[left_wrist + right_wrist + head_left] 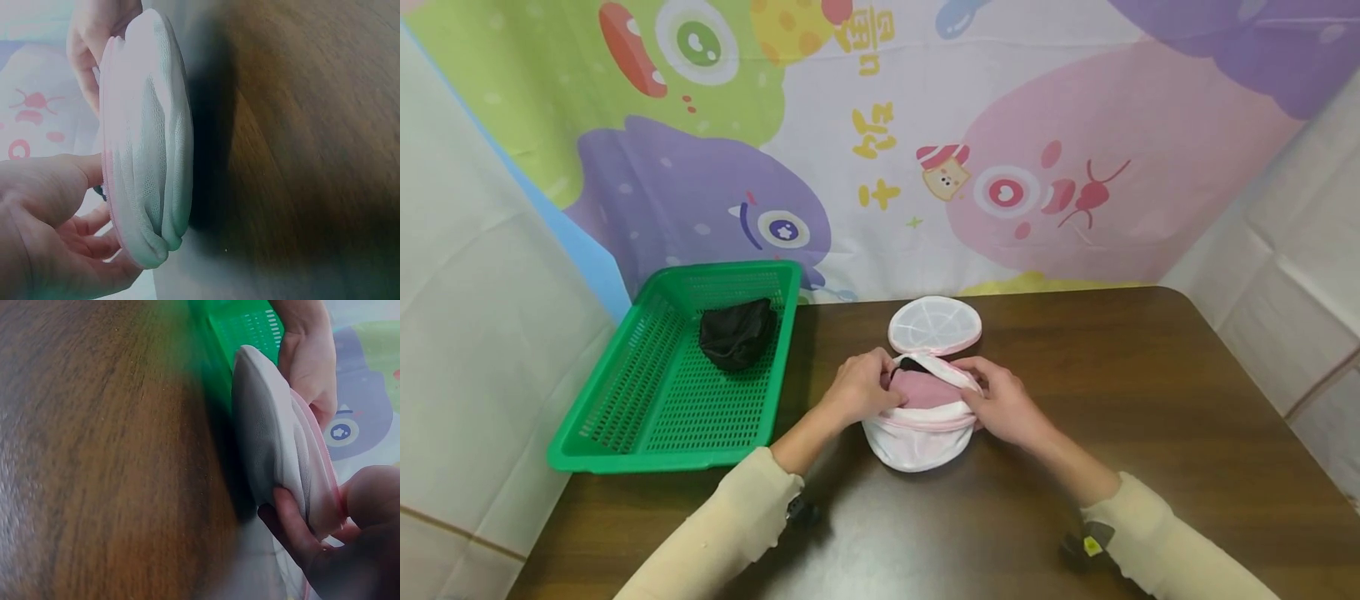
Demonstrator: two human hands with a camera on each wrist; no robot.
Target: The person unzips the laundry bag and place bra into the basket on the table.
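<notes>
A white mesh laundry bag (917,446) with pink zipper edging sits on the table, its round lid (935,325) folded open toward the back. Pink cloth (925,390) fills the opening, and a bit of something black (912,364) shows at its far side. My left hand (860,387) grips the bag's left rim, thumb at the zipper edge and fingers round the side. On the opposite side my right hand (1006,402) pinches the rim between thumb and fingers. From the right wrist, the bag's mesh side (259,419) bulges, with fingers (294,522) pressed against it.
To the left stands a green perforated basket (655,461) holding a crumpled black cloth item (737,333). The brown wooden table (1150,400) extends to the right. Behind it hangs a cartoon-printed cloth (880,242), with pale tiled walls on both sides.
</notes>
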